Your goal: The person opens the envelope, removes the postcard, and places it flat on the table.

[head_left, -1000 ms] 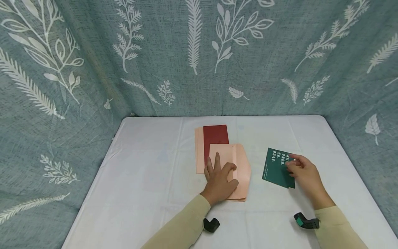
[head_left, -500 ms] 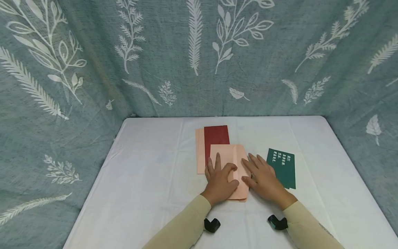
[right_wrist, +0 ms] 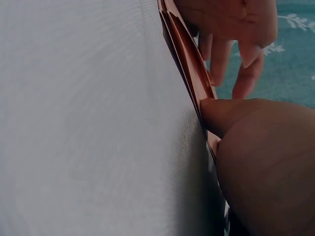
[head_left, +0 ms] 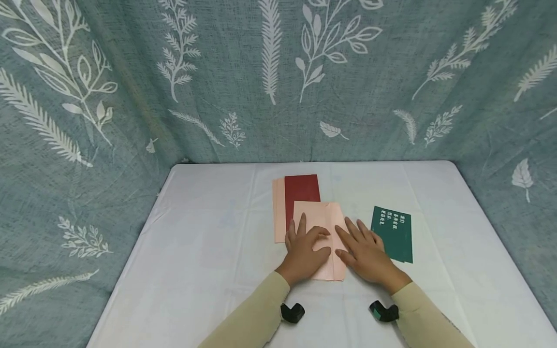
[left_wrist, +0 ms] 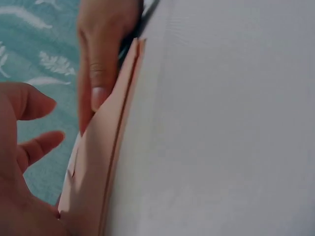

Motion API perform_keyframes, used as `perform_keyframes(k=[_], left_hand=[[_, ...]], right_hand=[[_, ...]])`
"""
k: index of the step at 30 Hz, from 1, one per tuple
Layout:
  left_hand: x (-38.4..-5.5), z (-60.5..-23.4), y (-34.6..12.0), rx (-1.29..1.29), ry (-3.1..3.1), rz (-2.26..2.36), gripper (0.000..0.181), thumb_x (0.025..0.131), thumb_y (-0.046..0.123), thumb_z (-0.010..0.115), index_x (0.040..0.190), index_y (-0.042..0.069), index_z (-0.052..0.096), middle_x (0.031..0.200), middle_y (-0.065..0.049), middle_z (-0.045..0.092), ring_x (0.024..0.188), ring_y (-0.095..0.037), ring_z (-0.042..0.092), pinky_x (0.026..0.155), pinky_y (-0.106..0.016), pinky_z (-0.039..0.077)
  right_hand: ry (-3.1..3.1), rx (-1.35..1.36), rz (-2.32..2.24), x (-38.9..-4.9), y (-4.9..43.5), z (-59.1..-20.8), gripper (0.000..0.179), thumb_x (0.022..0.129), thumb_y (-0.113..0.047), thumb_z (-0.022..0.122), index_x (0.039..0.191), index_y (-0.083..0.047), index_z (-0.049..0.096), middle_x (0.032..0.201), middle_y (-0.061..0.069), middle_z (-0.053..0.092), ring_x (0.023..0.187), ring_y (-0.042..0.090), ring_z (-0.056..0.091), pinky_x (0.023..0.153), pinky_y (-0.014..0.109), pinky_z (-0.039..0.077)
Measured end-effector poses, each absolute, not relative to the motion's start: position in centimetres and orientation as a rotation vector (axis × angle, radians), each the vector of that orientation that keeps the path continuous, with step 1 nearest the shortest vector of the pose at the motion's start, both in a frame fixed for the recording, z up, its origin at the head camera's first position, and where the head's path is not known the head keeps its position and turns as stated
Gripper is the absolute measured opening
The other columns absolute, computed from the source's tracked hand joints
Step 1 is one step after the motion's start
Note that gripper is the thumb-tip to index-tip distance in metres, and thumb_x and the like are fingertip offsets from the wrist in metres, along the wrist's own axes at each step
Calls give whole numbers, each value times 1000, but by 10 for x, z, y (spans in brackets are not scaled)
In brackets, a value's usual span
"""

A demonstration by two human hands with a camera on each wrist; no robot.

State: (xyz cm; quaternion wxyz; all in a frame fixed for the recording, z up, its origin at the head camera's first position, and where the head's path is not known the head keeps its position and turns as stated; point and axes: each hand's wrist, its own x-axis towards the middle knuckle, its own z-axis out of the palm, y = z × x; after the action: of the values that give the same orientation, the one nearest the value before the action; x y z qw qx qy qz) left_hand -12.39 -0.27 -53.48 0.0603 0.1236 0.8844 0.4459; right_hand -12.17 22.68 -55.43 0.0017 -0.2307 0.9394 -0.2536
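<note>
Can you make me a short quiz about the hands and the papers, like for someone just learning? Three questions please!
1. Fill in: The green card has ____ writing.
2. True or false: The left hand and the right hand both touch the pink envelope.
3. Which one does the pink envelope partly cover?
A) the dark red paper
B) the green card

Key: 1. white; 2. true; 3. A

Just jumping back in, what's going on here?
A person has both hands on a pink envelope lying on the white-covered table. The left hand rests on its body; the right hand touches its right side, along the flap. Whether the flap is fully folded, I can't tell. A dark red card lies partly under the envelope; green cards lie to the right.
</note>
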Motion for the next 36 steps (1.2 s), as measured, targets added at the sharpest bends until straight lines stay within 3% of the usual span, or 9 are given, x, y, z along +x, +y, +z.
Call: perform_keyframes(k=[9,15,19,21,28,31,36], left_hand=[[-130,-519,-19,200,2454,1641,36,102,37,65,136,24,69,179,-13,18,164,-38,1,118,-78,15],[-138,-511,-32,39,2277,1886,42,108,42,62,142,18,66,175,-8,31,161,-30,22,122,-66,24],[-145,-508,-42,-62,2166,2076,46,111,43,58,144,11,60,159,-9,51,149,-26,42,121,-54,31],[-149,-507,-48,-84,2095,2167,49,113,42,56,144,6,56,152,-14,54,142,-28,47,119,-52,34],[-158,-501,-65,-212,1893,2276,64,112,52,53,152,3,46,165,-17,35,151,-38,32,109,-54,31],[-160,-499,-70,-249,1827,2296,66,112,54,52,155,4,44,162,-22,33,148,-40,34,110,-58,31],[-165,-496,-74,-270,1805,2271,71,111,56,52,159,6,42,163,-21,37,141,-42,42,108,-59,40]], right_hand=[[2944,-717,-779,-121,226,-554,67,113,-47,54,169,-12,42,177,20,23,161,49,13,115,75,14],[2922,-688,-772,-122,225,-554,69,112,-49,53,170,-13,40,178,19,21,162,48,11,116,74,11],[2916,-672,-756,-123,225,-555,69,112,-47,54,170,-12,40,179,18,19,162,46,9,117,72,10],[2922,-670,-759,-122,224,-553,68,112,-45,56,169,-12,41,178,19,20,162,47,10,117,72,11],[2913,-643,-744,-120,222,-545,67,112,-40,59,170,-11,40,179,18,19,162,47,10,118,72,11],[2921,-658,-761,-120,223,-547,67,112,-40,58,169,-10,41,178,20,21,162,48,11,117,73,11],[2931,-664,-760,-119,223,-548,66,111,-40,58,168,-10,42,177,21,22,161,49,12,116,73,12]])
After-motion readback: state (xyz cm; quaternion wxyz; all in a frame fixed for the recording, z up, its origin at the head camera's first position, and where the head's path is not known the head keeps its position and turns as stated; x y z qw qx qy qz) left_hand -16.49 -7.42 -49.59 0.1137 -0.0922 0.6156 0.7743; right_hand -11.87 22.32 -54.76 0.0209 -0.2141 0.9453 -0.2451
